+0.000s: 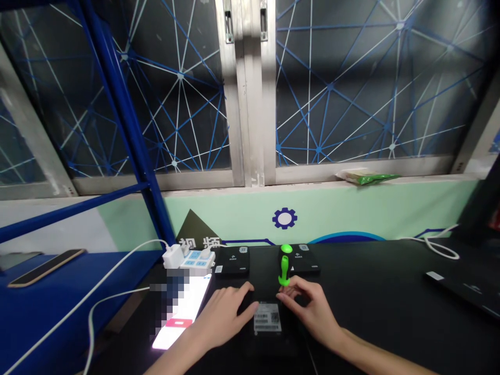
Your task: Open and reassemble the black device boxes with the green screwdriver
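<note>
My right hand has its thumb and fingers closed around the lower end of a green and black screwdriver, which stands about upright. The tip is hidden by the fingers. Under both hands lies a dark, flat device with a silver-white label. My left hand rests along the device's left side, its thumb and forefinger stretched apart near the label. The device's edges blend into the black table.
Two black boxes lie behind the hands. At left are a lit phone, a power strip with white cables, and another phone. A black device lies far right. A green packet sits on the sill.
</note>
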The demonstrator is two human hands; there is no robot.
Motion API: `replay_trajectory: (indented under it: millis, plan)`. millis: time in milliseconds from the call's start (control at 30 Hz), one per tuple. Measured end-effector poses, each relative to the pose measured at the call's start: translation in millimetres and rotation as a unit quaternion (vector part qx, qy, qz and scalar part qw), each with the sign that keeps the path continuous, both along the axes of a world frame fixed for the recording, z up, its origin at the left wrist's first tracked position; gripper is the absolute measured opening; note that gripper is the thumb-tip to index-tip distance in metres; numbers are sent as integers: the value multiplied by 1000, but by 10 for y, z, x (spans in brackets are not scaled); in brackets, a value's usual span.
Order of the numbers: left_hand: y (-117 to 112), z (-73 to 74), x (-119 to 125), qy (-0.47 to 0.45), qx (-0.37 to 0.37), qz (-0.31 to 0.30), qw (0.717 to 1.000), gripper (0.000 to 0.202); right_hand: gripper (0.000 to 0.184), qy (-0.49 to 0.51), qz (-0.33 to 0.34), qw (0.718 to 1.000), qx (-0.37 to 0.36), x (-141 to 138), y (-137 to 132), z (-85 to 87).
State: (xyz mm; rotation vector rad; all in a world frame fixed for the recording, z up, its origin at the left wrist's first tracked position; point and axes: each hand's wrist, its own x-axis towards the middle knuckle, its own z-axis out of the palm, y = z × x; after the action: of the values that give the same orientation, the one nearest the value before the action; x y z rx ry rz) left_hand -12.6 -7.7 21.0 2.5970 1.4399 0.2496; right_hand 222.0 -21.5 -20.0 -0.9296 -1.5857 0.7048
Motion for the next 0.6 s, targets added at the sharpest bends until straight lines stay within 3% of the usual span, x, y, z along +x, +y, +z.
replay_trajectory:
  millis: [600]
  plan:
    - [23, 49, 12, -16, -10, 2, 1000, 38, 23, -57, -11, 998, 31, 0, -39, 65]
